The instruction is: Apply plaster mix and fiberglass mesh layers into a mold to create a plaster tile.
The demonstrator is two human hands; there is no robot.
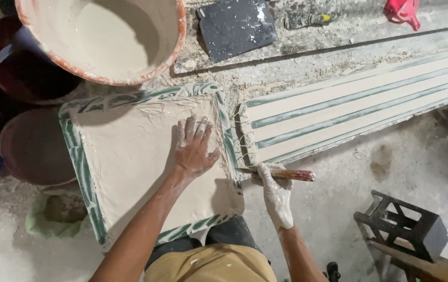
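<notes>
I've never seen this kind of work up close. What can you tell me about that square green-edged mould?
The square mould lies flat on the dusty floor, its green patterned rim streaked white. Wet, cream-coloured plaster fills it nearly level, with stringy fibres showing near the top edge. The left hand presses flat on the plaster, fingers spread.

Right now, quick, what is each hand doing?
Left hand: open, pressed flat on the wet plaster in the square mould.
Right hand: closed, holding a red-handled tool.
</notes>
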